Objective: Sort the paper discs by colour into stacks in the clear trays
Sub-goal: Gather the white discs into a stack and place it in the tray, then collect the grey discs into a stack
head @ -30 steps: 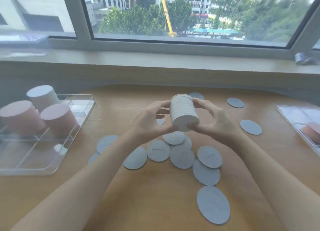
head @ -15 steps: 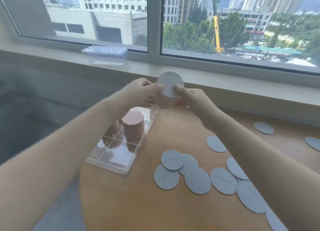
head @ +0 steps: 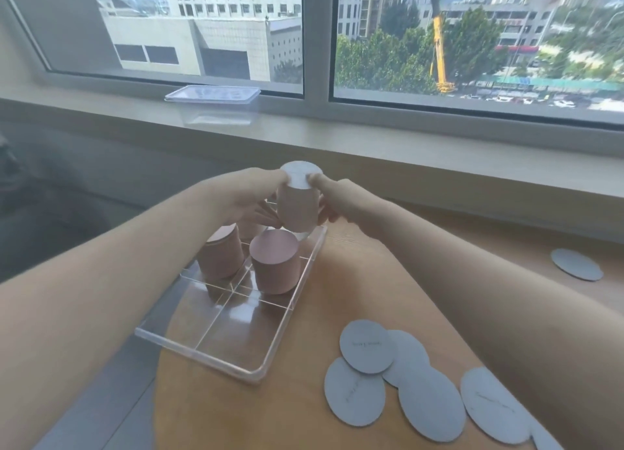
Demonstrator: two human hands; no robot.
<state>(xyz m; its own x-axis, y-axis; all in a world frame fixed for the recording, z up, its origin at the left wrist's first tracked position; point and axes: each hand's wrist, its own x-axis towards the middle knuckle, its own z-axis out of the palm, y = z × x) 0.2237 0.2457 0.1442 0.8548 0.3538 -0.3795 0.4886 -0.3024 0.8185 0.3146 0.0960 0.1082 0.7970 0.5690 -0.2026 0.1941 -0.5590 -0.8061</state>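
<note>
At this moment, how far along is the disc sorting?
Done: two pink paper-disc stacks stand in the clear divided plastic tray. In hand: left hand and right hand grip a white-topped disc stack above the tray's far corner. Left: loose grey paper discs on the wooden table.

Two bare forearms run from the frame's lower corners to the left hand (head: 248,196) and right hand (head: 341,198). No sleeve, glove, watch, ring or bracelet shows on either arm; both are uncovered along all their visible length. Fingernails are too blurred to make out.
</note>
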